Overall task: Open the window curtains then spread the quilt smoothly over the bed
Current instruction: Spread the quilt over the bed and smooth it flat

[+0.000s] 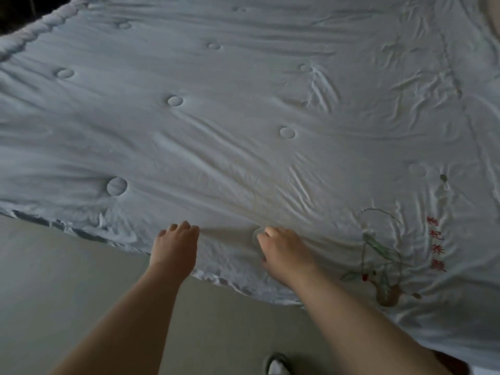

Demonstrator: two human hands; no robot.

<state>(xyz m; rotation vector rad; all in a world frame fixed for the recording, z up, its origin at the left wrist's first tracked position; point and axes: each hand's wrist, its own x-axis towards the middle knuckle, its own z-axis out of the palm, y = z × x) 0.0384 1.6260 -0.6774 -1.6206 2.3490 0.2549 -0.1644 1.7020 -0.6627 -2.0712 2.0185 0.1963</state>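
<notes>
A white quilt (243, 117) with round tufted dimples covers the bed and fills most of the view. It lies mostly flat, with wrinkles in the middle and at the far right. Its near edge hangs over the bed's side. My left hand (174, 246) sits on that edge with its fingers curled into the fabric. My right hand (284, 251) grips the quilt a little to the right, beside a dimple, and creases fan out from both hands. The window curtains are not in view.
Embroidered green stems and red characters (384, 255) mark the quilt's near right corner. Pale floor (67, 293) lies below the bed edge at the lower left. A shoe (276, 365) shows at the bottom. A dark gap (16, 14) lies past the quilt's far left edge.
</notes>
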